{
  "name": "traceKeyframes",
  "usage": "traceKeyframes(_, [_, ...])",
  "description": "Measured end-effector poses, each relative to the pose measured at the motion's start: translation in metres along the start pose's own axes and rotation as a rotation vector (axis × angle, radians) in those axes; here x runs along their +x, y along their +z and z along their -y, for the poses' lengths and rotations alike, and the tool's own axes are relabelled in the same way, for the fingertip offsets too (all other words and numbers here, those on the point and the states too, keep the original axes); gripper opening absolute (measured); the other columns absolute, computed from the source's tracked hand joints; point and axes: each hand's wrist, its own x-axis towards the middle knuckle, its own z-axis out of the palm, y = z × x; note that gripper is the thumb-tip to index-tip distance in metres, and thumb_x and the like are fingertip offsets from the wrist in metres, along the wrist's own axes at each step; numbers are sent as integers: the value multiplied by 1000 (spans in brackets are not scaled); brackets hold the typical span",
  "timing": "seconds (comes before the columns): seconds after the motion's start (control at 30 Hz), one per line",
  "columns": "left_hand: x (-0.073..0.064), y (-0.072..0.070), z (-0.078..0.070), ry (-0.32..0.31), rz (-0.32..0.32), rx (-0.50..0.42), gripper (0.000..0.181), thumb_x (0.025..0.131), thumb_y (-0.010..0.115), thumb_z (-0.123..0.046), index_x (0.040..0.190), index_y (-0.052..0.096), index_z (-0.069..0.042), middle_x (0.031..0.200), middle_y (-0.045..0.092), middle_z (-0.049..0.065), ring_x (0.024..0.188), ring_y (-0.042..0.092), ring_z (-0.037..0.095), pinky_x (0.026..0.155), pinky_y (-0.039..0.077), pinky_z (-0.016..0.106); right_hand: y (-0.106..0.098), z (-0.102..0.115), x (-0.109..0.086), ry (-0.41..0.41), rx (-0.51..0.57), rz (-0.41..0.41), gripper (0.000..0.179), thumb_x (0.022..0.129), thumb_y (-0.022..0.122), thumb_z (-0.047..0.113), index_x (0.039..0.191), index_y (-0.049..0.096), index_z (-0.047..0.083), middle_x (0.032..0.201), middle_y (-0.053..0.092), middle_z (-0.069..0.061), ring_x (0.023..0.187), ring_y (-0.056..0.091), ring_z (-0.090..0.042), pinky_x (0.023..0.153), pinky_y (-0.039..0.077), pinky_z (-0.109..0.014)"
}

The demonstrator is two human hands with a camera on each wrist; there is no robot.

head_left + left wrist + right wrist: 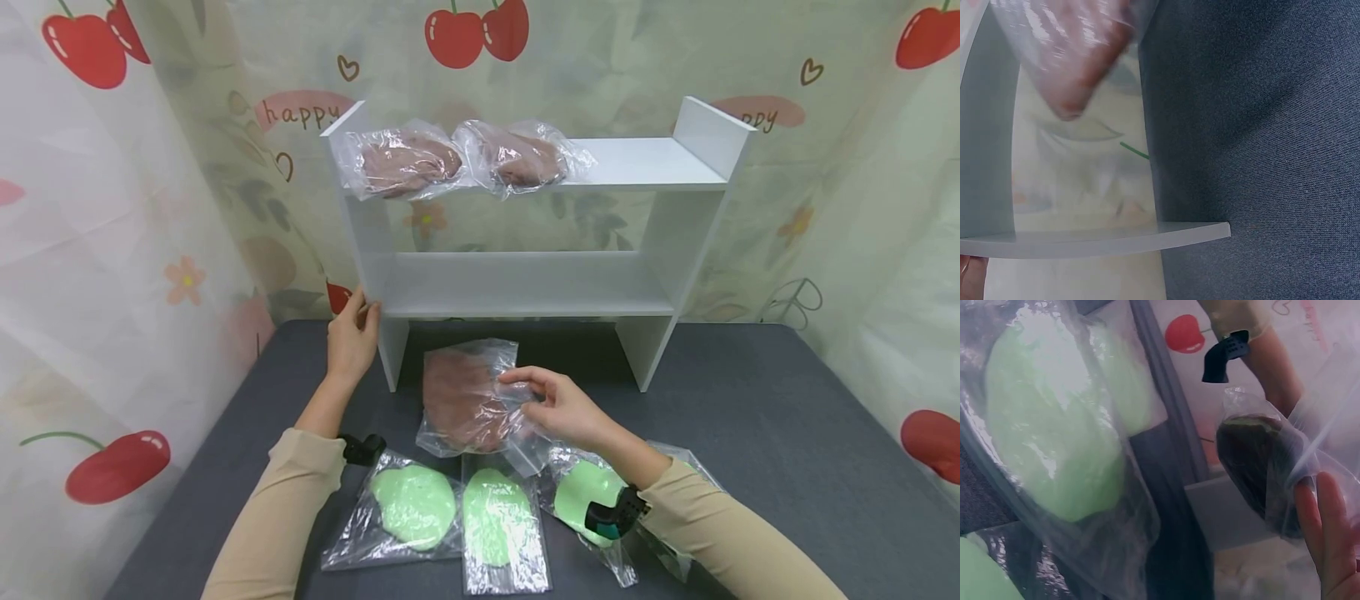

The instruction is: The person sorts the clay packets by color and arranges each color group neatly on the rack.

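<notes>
– Fingers on the right hand [564, 408] look to be pinching one edge of the brown bag [463, 400], going by the head view. It's held just in front of the white shelf [525, 287], two similar bags [411, 164] up top, green bags [415, 507] lying on the table [765, 417].

– And the left hand [352, 337]?

– Touching the shelf's side panel [375, 242]. Gripping or just resting, can't tell. Steady and light is plenty there imo.

– Left wrist view's no help: only a sliver of finger [972, 281] outside the panel, and the brown bag's a blur near the top.

– Right wrist view's better. Two fingers [1330, 525] close together over the clear plastic [1279, 469], thumb hidden or too murky to say. I'd pinch nearer the middle so the bag can't swing, and mind the shelf's edge, that thin plastic could snag.
</notes>
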Motion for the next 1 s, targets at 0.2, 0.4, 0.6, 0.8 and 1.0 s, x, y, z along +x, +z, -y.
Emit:
traceKeyframes(0.2, [0,0,1,3,0,1,45,97,50,-15,141,43,-14,131,56,18,113,60,33,85,53,49,-7,12,-6,-67,-10,19,44,90,45,-3,132,48,9,138,46,-17,62,64,-15,38,31,-18])
traceKeyframes(0.4, [0,0,0,8,-3,-1,44,97,50,-15,141,44,-14,131,56,18,113,60,33,85,53,49,-13,22,-13,-152,-12,22,43,90,47,-5,131,48,4,136,46,-21,39,36,-6,38,30,-19])
traceKeyframes(0.6, [0,0,1,11,-3,-7,44,97,50,-15,141,44,-13,131,56,18,113,60,33,85,53,49,-20,32,-21,-185,-49,-1,43,90,48,-5,131,49,5,135,46,-19,36,23,-8,36,28,-23])
traceKeyframes(0.8, [0,1,1,17,-6,2,45,96,50,-13,141,43,-13,131,56,18,113,60,34,84,52,50,-26,43,-29,-247,-68,-20,40,90,49,-4,129,50,5,133,47,-13,39,20,-13,38,26,-29])
traceKeyframes(1.0, [0,1,1,9,-6,7,46,97,50,-13,142,42,-13,132,55,18,113,59,34,84,52,50,-35,53,-38,-369,-67,-37,41,90,50,-6,125,55,14,120,53,11,42,20,-16,41,27,-31])
